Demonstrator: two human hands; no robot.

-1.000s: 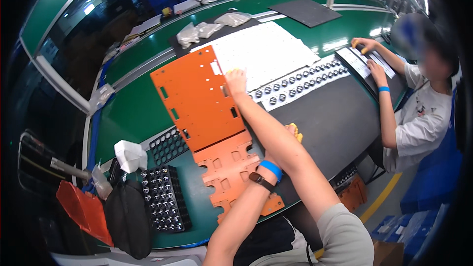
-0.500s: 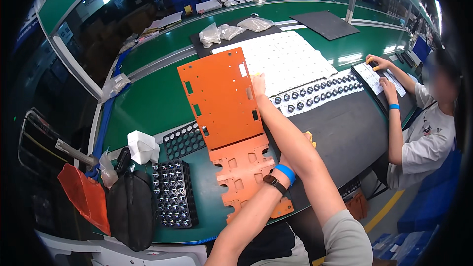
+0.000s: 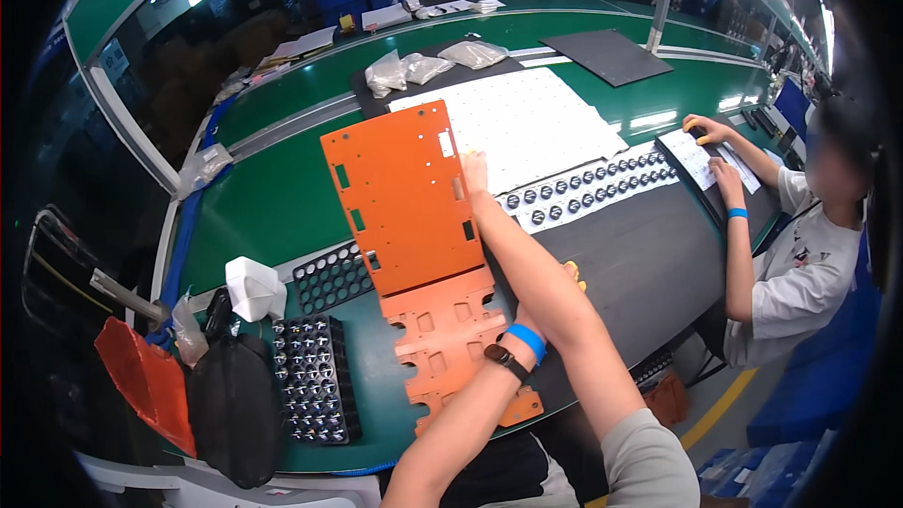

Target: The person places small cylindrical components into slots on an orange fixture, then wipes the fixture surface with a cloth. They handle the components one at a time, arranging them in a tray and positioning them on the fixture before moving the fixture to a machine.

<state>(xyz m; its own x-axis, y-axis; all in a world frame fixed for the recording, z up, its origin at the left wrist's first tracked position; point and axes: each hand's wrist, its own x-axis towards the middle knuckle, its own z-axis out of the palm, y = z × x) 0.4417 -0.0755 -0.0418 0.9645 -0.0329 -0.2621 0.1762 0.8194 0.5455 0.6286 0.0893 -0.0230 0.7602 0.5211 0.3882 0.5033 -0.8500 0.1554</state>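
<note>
A flat orange panel with slots and small holes stands tilted up at the far end of a lighter orange plate with cutouts, lying on the green table. My right hand is closed on the panel's right edge; some fingers are behind it. My arms cross: the right forearm passes over my left hand, of which mainly yellow-covered fingertips show, near the dark mat. What that hand touches is hidden. My left wrist wears a blue band and a dark watch.
Left stand a black tray of shiny round parts, a perforated black tray, a white container and a black bag. A white sheet and rows of black round parts lie beyond. At right, a co-worker handles pieces.
The whole view has shifted slightly, so things sit a little further left. My hands and the orange panel keep their places relative to each other. A dark piece now shows at the co-worker's far hand.
</note>
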